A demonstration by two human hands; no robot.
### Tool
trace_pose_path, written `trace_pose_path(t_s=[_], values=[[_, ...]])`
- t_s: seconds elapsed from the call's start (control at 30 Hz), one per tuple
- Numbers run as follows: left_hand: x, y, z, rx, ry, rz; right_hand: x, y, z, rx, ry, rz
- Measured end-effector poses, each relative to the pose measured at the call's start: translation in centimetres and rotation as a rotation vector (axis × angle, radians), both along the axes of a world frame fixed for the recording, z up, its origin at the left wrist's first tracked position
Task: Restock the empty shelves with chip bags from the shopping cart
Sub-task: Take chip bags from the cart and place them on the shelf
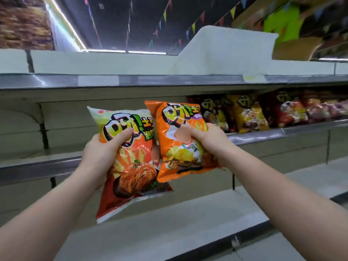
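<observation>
While two chip bags are being held up side by side in front of the shelving, the red-and-white chip bag point(131, 162) is sitting in the left hand point(102, 153), whose thumb is pressing across the printed front near the top while the fingers are curling round behind the bag's left edge. The orange chip bag point(180, 140) is overlapping the first bag's right edge and tilting slightly, its top corner reaching toward the middle shelf point(263, 135); the right hand point(209, 142) is clamping it from the right side, thumb lying over the front and fingers wrapping behind. Both forearms are stretching forward and upward from the bottom corners, wrists bent inward toward each other. Just right of the orange bag, a row of stocked chip bags point(248, 113) is standing along the middle shelf. Above, the top shelf point(131, 80) is running across the view, and below the hands the lower shelf point(169, 223) is lying bare.
</observation>
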State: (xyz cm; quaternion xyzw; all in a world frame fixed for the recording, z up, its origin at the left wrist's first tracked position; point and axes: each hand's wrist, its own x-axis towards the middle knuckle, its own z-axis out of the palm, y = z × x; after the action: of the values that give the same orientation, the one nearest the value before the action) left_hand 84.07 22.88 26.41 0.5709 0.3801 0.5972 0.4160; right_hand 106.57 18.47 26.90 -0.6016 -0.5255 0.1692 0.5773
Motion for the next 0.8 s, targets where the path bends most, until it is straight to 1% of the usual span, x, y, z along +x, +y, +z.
trace_pose_path(t_s=[0.17, 0.3, 0.4, 0.47, 0.6, 0.8], values=[[2.6, 1.4, 0.3, 0.000, 0.041, -0.045, 2.9, -0.4, -0.2, -0.014, 0.066, -0.011], [5.2, 2.0, 0.8, -0.008, 0.035, -0.086, 6.2, 0.5, 0.3, -0.022, 0.100, -0.046], [7.3, 2.5, 1.2, -0.008, 0.011, -0.111, 9.5, 1.9, 1.1, -0.020, 0.198, -0.037], [8.8, 3.1, 1.5, -0.008, 0.026, -0.101, 11.9, 3.6, 2.0, -0.037, 0.225, -0.056], [11.8, 4.9, 2.4, -0.003, 0.019, -0.083, 16.4, 7.2, 3.6, -0.059, 0.186, -0.123], [15.5, 6.4, 3.3, 0.003, 0.048, -0.089, 19.9, 11.0, 4.1, -0.033, 0.118, -0.094]])
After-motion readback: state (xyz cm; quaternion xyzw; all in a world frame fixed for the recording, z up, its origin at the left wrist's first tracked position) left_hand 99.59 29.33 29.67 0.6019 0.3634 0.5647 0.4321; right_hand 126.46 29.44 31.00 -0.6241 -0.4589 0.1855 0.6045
